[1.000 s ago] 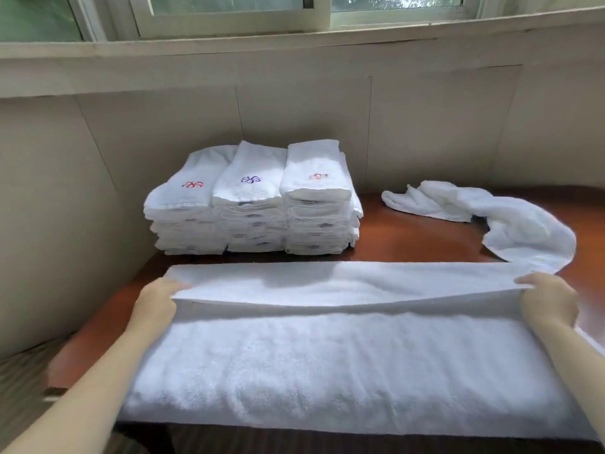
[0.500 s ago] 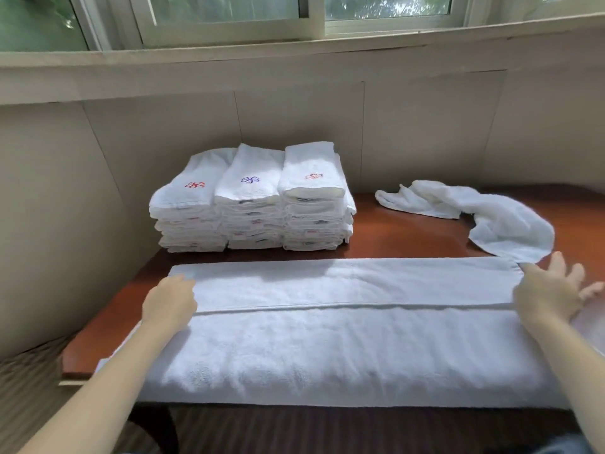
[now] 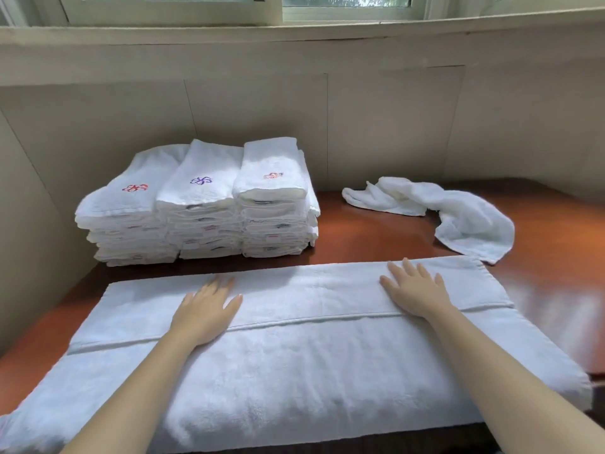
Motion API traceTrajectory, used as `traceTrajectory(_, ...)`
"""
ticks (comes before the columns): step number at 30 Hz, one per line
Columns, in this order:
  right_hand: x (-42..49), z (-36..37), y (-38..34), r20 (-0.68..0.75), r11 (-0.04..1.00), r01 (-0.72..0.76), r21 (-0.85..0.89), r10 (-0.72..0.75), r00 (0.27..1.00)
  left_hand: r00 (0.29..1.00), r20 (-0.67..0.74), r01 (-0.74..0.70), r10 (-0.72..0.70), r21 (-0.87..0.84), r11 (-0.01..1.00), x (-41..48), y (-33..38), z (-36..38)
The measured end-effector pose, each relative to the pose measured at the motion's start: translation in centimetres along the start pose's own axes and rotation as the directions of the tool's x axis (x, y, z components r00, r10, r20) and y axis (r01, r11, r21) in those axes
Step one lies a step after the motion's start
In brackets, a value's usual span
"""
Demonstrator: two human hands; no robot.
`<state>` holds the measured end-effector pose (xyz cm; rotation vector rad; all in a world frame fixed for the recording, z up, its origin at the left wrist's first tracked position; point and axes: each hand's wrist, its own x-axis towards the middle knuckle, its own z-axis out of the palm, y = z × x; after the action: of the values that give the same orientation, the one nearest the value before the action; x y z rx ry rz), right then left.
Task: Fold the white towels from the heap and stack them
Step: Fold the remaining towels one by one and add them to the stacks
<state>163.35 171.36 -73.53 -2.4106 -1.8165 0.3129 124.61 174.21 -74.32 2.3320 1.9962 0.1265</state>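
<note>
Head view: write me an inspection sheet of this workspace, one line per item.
Surface: reddish-brown table, glossy.
Job's things: long towel folded lengthwise across the near edge; three stacks of folded towels at back left; one loose towel at back right.
Clutter: nothing seen.
Hands: left hand and right hand flat on the long towel, fingers straight.
Cables: nothing seen.
Surroundings: panelled wall; window above.

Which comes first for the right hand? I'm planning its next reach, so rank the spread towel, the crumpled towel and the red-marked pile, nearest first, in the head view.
1. Spread towel: directly under the right hand, which presses flat on it.
2. Crumpled towel: behind the hand, to the right.
3. Red-marked pile: far left, at the back.
</note>
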Motion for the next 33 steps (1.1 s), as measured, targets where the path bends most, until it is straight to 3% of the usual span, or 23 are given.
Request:
traceTrajectory(5,0.9,-0.8,4.7,-0.059,0.974,-0.226,0.035,0.227,0.972,0.997,0.046,0.066,-0.067,0.025,0.998,0.8,-3.8,-0.7)
traceTrajectory(12,0.9,-1.1,5.1,-0.047,0.932,-0.361,0.0,0.361,0.931,0.978,0.06,0.197,-0.199,0.025,0.98,0.5,-6.2,-1.5)
traceTrajectory(15,-0.2,-1.7,2.9,-0.127,0.953,-0.284,-0.109,0.27,0.954,0.988,0.006,0.155,-0.155,0.012,0.988,-0.6,-4.8,-1.7)
traceTrajectory(18,-2.5,-2.1,-1.0,-0.23,0.942,0.0,-0.335,-0.082,0.97,0.998,0.043,-0.044,0.046,-0.052,0.998,-3.1,-2.6,-2.0)
traceTrajectory(19,-3.8,-2.0,-2.6,-0.266,0.911,0.158,-0.381,-0.272,0.925,0.99,0.064,-0.121,0.125,-0.069,0.99,-4.2,-1.8,-2.1)
traceTrajectory(21,-7.1,-1.7,-5.7,-0.322,0.771,0.511,-0.38,-0.628,0.708,0.957,0.058,-0.278,0.284,-0.083,0.957,-6.8,-0.5,-2.0)
traceTrajectory(23,-11.1,-0.2,-7.7,-0.348,0.552,0.728,-0.406,-0.83,0.435,0.909,0.002,-0.417,0.418,-0.056,0.907,-10.0,0.5,-1.7)
traceTrajectory(24,-12.9,0.9,-8.0,-0.289,0.475,0.778,-0.411,-0.877,0.383,0.869,-0.05,-0.492,0.492,-0.001,0.87,-11.6,0.8,-1.5)
traceTrajectory(28,-17.0,5.3,-7.4,-0.091,0.363,0.785,-0.502,-0.925,0.37,0.721,-0.106,-0.634,0.685,0.3,0.713,-15.8,0.7,0.9)
traceTrajectory(31,-17.1,6.1,-6.8,-0.1,0.308,0.731,-0.608,-0.944,0.315,0.629,-0.145,-0.643,0.763,0.456,0.616,-16.7,-0.5,2.4)
traceTrajectory(33,-17.1,6.2,-6.9,-0.193,0.304,0.742,-0.598,-0.953,0.235,0.522,-0.289,-0.626,0.803,0.51,0.59,-16.5,-1.2,2.7)
